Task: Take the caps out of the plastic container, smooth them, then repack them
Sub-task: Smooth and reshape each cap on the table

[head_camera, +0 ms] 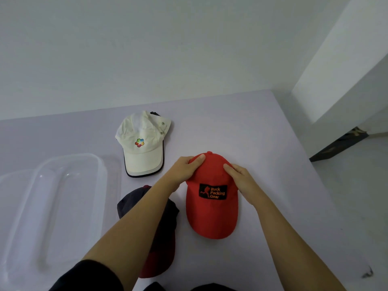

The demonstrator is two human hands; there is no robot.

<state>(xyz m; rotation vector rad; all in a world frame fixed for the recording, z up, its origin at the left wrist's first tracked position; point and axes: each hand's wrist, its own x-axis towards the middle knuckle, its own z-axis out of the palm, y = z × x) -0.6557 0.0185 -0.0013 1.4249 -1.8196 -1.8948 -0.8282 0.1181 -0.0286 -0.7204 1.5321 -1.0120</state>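
red cap [212, 215] lay at 3 o'clock from the clear box [98, 164] | left hand [184, 168] and right hand [241, 179] both gripped its top | best way was likely gentle, even pushes outward

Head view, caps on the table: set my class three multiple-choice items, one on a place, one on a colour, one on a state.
1. The plastic container lies where from the red cap? A) right of it B) left of it C) on it
2. What colour is the far cap? A) green B) white C) yellow
3. The red cap is A) in the container B) lying untouched C) held by both hands
Key: 1 B, the container sits at the view's left; 2 B, its crown and brim are white; 3 C, the left hand and right hand grip its crown.
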